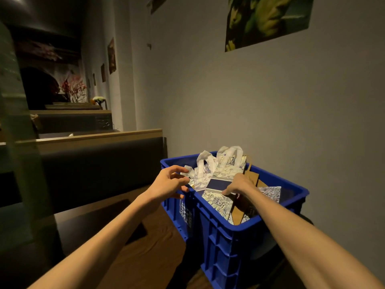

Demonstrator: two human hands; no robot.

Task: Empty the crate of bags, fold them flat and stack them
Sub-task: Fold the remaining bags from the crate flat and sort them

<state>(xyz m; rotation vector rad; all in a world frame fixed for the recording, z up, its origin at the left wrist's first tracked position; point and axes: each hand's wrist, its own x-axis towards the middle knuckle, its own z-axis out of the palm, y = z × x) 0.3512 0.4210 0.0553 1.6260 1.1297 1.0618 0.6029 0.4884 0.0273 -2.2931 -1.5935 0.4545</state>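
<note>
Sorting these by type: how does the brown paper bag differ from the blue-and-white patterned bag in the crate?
The brown paper bag is plain; the patterned bag has blue drawings and a dark band. The patterned bag has wide white handles; the brown one's handle looks thin. The brown bag stands on edge; the patterned one leans flatter. Both sit in the blue crate.

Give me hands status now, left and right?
Left hand: open, fingers spread over the blue crate rim, holding nothing.
Right hand: inside the crate on the patterned bag; grip cannot be told.
</note>
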